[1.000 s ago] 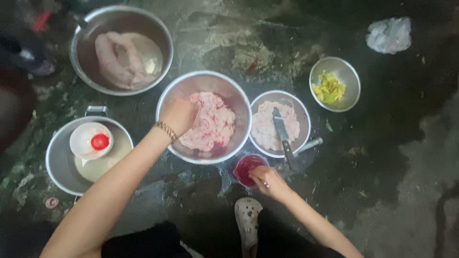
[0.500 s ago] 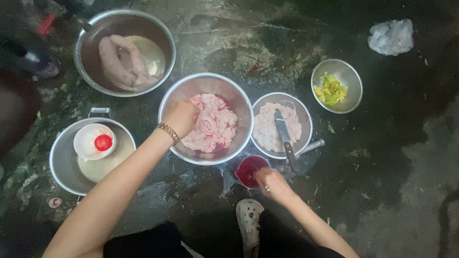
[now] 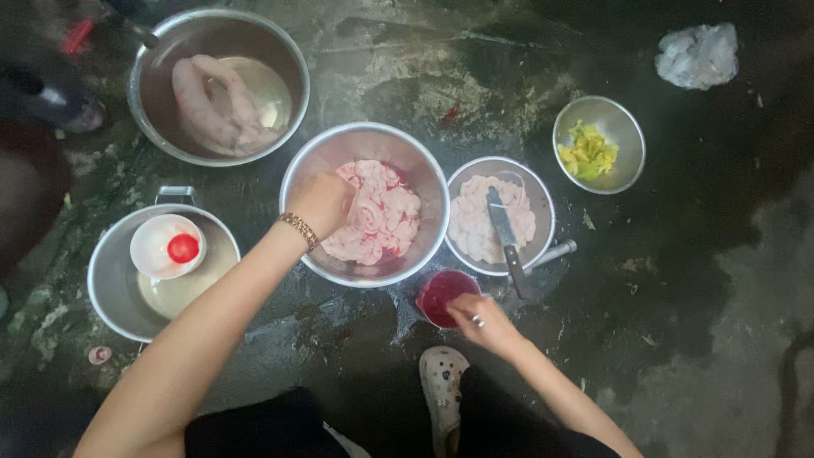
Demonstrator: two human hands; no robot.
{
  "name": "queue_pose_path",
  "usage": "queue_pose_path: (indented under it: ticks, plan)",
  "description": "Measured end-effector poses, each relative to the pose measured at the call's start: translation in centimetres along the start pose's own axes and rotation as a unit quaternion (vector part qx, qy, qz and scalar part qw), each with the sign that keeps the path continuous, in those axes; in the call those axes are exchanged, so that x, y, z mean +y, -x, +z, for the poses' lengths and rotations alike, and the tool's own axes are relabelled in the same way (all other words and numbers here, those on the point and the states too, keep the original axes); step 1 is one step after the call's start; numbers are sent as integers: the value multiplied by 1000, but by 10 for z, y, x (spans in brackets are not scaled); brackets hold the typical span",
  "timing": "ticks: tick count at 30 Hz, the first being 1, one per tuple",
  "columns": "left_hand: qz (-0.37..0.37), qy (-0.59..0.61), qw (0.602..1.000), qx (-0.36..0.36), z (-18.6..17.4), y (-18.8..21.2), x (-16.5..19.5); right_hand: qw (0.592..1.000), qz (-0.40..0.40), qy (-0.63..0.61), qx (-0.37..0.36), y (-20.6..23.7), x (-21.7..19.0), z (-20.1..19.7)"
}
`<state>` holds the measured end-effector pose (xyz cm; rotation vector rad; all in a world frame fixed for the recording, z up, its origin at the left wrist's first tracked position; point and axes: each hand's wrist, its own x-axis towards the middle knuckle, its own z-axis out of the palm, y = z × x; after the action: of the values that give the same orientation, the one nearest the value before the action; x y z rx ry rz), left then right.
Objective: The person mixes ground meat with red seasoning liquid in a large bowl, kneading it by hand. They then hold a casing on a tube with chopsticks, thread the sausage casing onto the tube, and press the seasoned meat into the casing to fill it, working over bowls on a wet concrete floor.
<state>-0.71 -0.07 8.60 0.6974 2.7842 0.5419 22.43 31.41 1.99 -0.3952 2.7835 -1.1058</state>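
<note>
My left hand [image 3: 320, 203], with a gold bracelet on its wrist, reaches into a steel bowl [image 3: 424, 182] and its fingers press on the pink raw meat [image 3: 377, 216] inside. My right hand [image 3: 479, 322] holds the near rim of a small cup of red liquid [image 3: 441, 293] on the wet ground just in front of that bowl. To the right, a second steel bowl [image 3: 536, 182] holds pale meat with a knife [image 3: 506, 237] laid across it.
A large pan [image 3: 153, 93] at the back left holds pale offal in water. A pot [image 3: 110, 271] at the left holds liquid and a white bottle with a red cap [image 3: 168, 246]. A small bowl of yellow-green pieces [image 3: 623, 140], a crumpled plastic bag [image 3: 699, 55] and my white shoe [image 3: 443, 382] are also here.
My left hand stays on the pink meat, shifted slightly. My right hand keeps its hold on the red cup. The view has drifted a little.
</note>
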Motion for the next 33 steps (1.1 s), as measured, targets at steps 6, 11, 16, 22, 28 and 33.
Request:
queue_pose_path:
  ticks: [6,11,16,22,28,33]
  plan:
    - [4,2,1000,12,-1,1,-1,996,58,-56,29,7,8,-1]
    - [16,-13,1000,8,3,0,-3,954,210,-210,41,14,29,5]
    - [17,11,1000,15,3,-1,-3,930,233,-277,68,22,45,10]
    - [18,11,1000,14,3,-2,-4,937,215,-253,103,25,57,16]
    - [13,7,1000,12,1,1,-5,928,228,-284,80,21,54,7]
    - [8,-2,1000,12,-4,2,0,958,242,-148,54,14,25,-12]
